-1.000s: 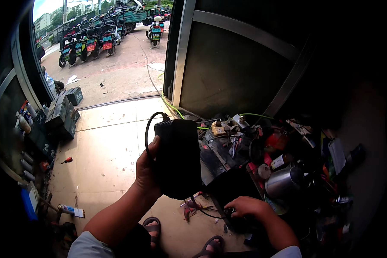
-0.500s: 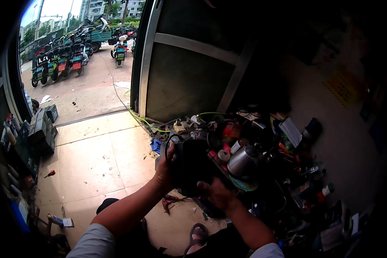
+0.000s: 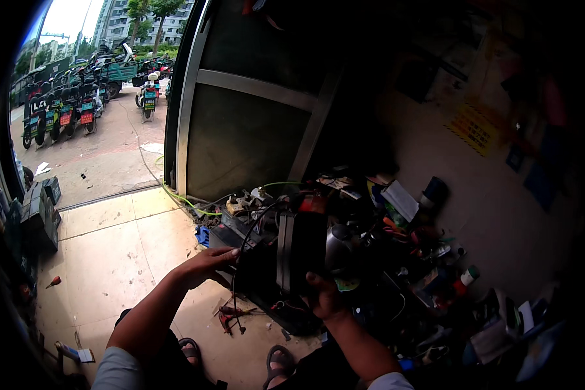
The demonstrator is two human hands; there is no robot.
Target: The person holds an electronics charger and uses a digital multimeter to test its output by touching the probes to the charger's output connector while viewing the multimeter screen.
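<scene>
Between my hands is a black box-shaped case (image 3: 302, 244) with a lighter grey seam along one side and a thin dark cable hanging from it. My left hand (image 3: 213, 261) grips its left side, thumb on top and the other fingers partly hidden. At the near right corner, my right hand (image 3: 324, 298) is closed round the case, its thumb showing. Just below lie red-handled pliers (image 3: 226, 318) on the tiled floor. A silver kettle (image 3: 339, 247) stands behind the case and is partly covered by it.
Clutter of tools, bottles and a white pad (image 3: 400, 200) fills the right side. Dark batteries (image 3: 40, 218) are stacked by the doorway at left. A red screwdriver (image 3: 54, 281) lies on the floor tiles (image 3: 110, 260). A yellow-green cable (image 3: 182, 203) runs along the door's foot.
The case has turned, so its grey-seamed side now shows. My left hand has shifted lower along its left side. The whole view has swung to the right.
</scene>
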